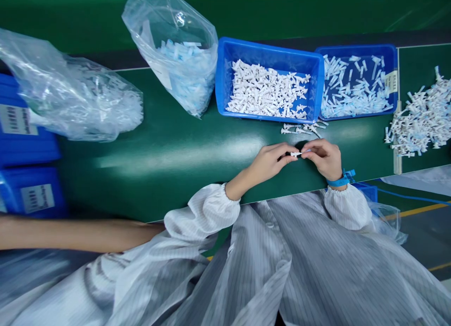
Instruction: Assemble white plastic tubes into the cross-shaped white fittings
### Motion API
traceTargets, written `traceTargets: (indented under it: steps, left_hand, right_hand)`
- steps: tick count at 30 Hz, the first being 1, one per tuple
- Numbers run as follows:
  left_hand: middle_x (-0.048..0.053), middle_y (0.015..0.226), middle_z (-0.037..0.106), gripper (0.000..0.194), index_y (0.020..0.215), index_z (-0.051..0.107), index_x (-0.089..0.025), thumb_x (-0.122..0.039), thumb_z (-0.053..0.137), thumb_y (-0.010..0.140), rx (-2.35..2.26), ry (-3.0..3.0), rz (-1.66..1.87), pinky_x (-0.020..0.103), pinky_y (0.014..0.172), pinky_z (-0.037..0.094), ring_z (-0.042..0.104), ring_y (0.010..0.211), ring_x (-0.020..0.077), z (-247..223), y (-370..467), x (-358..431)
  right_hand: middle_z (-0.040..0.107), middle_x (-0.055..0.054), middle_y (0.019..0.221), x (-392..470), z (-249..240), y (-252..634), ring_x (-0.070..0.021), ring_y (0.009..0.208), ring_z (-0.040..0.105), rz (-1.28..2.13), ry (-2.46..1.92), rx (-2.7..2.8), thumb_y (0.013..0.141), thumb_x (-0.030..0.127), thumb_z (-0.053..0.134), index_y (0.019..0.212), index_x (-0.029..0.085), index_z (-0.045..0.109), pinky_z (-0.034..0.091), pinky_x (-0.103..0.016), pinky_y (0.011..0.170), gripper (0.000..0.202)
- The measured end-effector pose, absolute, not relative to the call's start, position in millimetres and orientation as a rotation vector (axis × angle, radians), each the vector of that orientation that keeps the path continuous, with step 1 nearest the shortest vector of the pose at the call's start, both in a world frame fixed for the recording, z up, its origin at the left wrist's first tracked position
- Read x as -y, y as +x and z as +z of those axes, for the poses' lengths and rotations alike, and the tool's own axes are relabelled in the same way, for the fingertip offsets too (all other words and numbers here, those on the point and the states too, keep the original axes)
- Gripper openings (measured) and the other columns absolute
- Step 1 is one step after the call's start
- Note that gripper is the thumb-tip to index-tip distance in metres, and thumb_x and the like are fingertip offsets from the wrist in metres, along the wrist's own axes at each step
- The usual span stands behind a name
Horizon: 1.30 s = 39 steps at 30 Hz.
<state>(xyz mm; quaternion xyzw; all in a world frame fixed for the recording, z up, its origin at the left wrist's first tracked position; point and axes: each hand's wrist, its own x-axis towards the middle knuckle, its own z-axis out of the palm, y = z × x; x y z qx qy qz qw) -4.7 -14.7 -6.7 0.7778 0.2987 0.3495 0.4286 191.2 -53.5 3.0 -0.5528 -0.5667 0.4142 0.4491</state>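
Observation:
Between thumb and fingers, my left hand (pixel 273 159) pinches a small white plastic fitting (pixel 294 154). My right hand (pixel 324 159), with a blue band (pixel 340 181) at its wrist, is closed on a small light-blue tube piece (pixel 307 151) that meets the fitting's right end. Whether the two pieces are joined I cannot tell. Just beyond my hands, several white fittings (pixel 303 128) lie on the green table (pixel 169 152). Behind them stands a blue bin (pixel 269 117) of white fittings, and right of it a blue tray (pixel 355 113) of light-blue tube pieces.
Joined white-and-blue pieces form a pile (pixel 426 117) at the right, past a pale strip (pixel 398 164). Two clear bags, an upright bag (pixel 190 77) and a lying bag (pixel 102 100), hold small parts. Labelled blue boxes (pixel 31 147) and another person's arm (pixel 81 233) are at the left.

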Motion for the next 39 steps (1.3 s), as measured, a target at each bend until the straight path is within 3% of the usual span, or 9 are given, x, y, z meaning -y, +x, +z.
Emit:
traceTargets:
  steps: [11,22,33,39]
  left_hand:
    - [0.004,0.084,0.072,0.014,0.097,0.067,-0.014,-0.024,0.057,0.095,-0.757,2.038,0.957,0.02,0.067,0.052,0.069,0.073,0.0112,-15,-1,20]
    - [0.004,0.088,0.074,0.018,0.097,0.068,-0.016,-0.03,0.056,0.096,-0.769,1.954,0.876,0.022,0.071,0.053,0.071,0.079,0.0135,-17,1,21]
    - [0.002,0.083,0.074,0.013,0.092,0.068,-0.015,-0.027,0.062,0.092,-0.785,1.936,0.861,0.019,0.064,0.049,0.068,0.07,0.0109,-14,-2,18]
    - [0.003,0.087,0.074,0.012,0.096,0.067,-0.016,-0.023,0.058,0.095,-0.775,2.03,0.843,0.021,0.071,0.051,0.07,0.078,0.0133,-15,-3,20]
  right_hand:
    - [0.075,0.0,0.08,53,1,189,-0.0159,0.071,0.071,0.894,-1.441,1.547,0.083,0.033,0.073,0.082,0.023,0.071,0.059,-0.029,0.069,0.01]
    - [0.074,0.001,0.071,56,2,187,-0.0167,0.063,0.071,0.837,-1.494,1.496,0.08,0.039,0.075,0.076,0.023,0.07,0.056,-0.028,0.057,0.017]
    - [0.076,0.002,0.077,57,-1,188,-0.0165,0.068,0.073,0.917,-1.417,1.443,0.079,0.03,0.077,0.08,0.023,0.068,0.059,-0.027,0.061,0.012]
    - [0.076,0.001,0.08,59,-4,190,-0.0165,0.072,0.074,0.831,-1.434,1.553,0.082,0.028,0.075,0.083,0.023,0.068,0.059,-0.027,0.067,0.008]
